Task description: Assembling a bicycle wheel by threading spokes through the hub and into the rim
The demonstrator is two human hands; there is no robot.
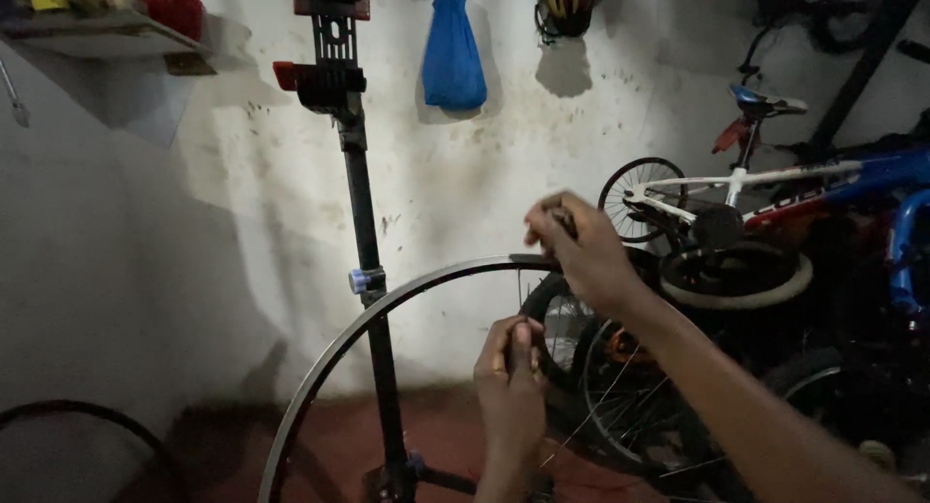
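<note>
A: Where is the bare wheel rim (387,304)?

B: It stands upright in the middle of the view, a thin dark hoop with a pale edge, just in front of the black repair stand (363,222). Its top arc sits level with the person's hands, and thin spokes (601,396) run down from it.

A: What is the right hand (581,251) doing?

B: It rests on the top of the rim, fingers curled and pressed together around something small and dark. I cannot tell what that thing is.

A: And the left hand (511,382)?

B: Lower down, inside the hoop. Its fingertips are pinched together, seemingly on a spoke, though the light is too dim to be sure.

A: What is around them?

B: A blue bag (452,57) hangs on the stained white wall above. To the right, a white and blue bicycle (775,188) leans among other wheels, with a loose pale tyre (741,280) lying near it. A shelf (97,33) with a red object is at upper left, and a dark hoop (87,421) lies low on the left by the reddish floor (320,445).
</note>
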